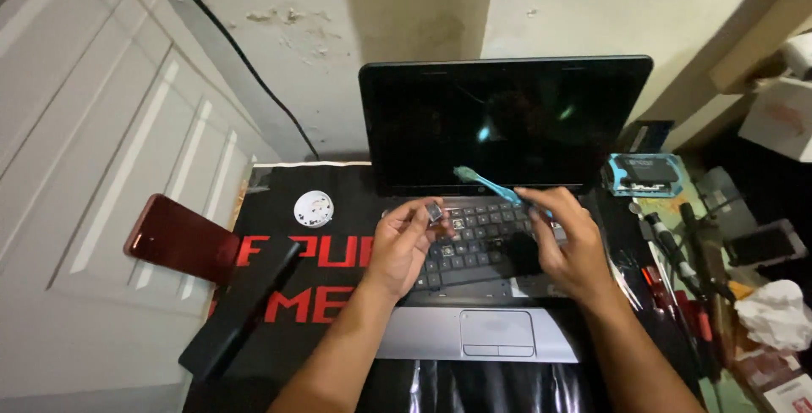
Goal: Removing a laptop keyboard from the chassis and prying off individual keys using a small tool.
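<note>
An open laptop (507,117) with a dark screen sits on a black mat with red letters (321,294). My left hand (402,244) hovers over the left part of the keyboard (486,235) and pinches a small black key cap (435,212) between thumb and fingers. My right hand (568,244) is over the right part of the keyboard and grips a light blue toothbrush-like brush (491,184), whose head points left toward the screen's lower edge. The hands hide much of the keyboard.
A small white round container (313,208) and a long black flat object (241,311) lie on the mat at left. A red phone (173,239) rests beside it. Screwdrivers and tools (677,269), a blue-edged case (647,173) and crumpled paper (774,311) crowd the right side.
</note>
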